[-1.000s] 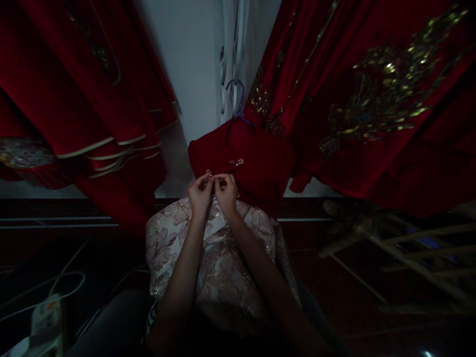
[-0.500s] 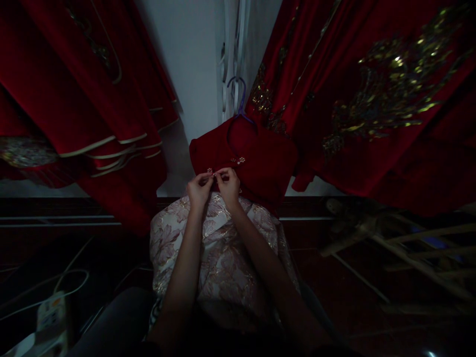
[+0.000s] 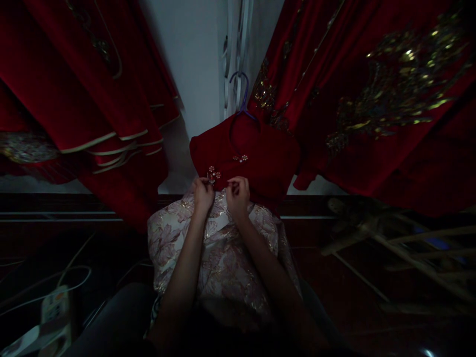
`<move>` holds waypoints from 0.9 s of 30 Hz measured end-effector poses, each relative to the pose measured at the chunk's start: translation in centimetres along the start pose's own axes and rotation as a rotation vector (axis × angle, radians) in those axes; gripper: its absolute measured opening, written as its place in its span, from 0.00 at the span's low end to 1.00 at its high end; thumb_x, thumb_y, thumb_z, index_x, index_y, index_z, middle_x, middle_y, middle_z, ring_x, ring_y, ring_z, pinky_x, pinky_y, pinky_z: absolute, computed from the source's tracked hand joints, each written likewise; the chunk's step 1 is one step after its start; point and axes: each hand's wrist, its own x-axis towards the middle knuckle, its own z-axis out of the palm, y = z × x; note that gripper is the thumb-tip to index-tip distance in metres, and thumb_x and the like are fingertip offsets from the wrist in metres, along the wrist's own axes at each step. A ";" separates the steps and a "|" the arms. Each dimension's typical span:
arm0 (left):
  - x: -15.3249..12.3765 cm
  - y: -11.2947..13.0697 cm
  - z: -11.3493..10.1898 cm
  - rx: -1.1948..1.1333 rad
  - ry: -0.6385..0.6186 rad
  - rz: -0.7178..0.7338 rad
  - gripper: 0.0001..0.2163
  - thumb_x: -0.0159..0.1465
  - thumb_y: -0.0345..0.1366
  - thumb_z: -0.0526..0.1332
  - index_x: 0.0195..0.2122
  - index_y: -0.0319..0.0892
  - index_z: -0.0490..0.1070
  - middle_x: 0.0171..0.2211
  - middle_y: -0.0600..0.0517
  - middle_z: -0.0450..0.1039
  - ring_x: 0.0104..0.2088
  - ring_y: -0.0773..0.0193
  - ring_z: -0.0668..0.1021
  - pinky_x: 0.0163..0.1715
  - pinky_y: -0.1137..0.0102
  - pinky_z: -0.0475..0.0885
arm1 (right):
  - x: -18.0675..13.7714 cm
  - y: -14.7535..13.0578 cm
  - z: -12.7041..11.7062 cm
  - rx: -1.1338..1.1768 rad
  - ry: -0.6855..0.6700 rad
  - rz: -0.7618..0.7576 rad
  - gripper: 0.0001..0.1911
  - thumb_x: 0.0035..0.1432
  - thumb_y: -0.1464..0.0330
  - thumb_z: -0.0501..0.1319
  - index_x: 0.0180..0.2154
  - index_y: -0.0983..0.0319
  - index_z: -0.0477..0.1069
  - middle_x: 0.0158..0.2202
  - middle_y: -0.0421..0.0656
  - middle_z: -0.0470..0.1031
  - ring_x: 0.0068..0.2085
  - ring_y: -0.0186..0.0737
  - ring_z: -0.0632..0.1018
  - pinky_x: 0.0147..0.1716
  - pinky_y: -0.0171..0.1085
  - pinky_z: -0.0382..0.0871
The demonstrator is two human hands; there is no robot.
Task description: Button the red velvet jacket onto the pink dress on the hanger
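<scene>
My two hands have come apart since the earlier frame: the fingertips that met at the beaded ornament (image 3: 213, 174) now sit lower, with a gap between them, and the beads show clear above. The ornament lies on the front of the red garment (image 3: 271, 153), toward its left side, just above the upper edge of the floral cloth (image 3: 215, 248) over my lap. Its long axis seems to run up and down the garment, while the upper ornament (image 3: 240, 158), below the neckline, stretches side to side.

My left hand (image 3: 204, 194) is the nearer: its fingertips are at the ornament's lower end, so from that grip the beads lie up and slightly right. That grip is narrow, but I cannot tell whether it pinches beads or fabric. From my right hand (image 3: 238, 194), the ornament lies left and a little up, across the gap; this grip is curled, thumb near fingers, and I cannot make out anything in it.

Farther up, the purple hanger (image 3: 244, 101) carries the garment, with larger red hangings (image 3: 122, 99) on both sides.
</scene>
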 end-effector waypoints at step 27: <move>-0.7 2.7 -3.6 0.613 -0.527 -0.019 0.11 0.57 0.39 0.61 0.40 0.42 0.70 0.34 0.44 0.78 0.35 0.55 0.79 0.35 0.68 0.68 | 0.3 5.0 -5.9 -0.044 -0.300 0.312 0.08 0.45 0.67 0.59 0.31 0.60 0.64 0.26 0.36 0.68 0.28 0.35 0.70 0.32 0.34 0.64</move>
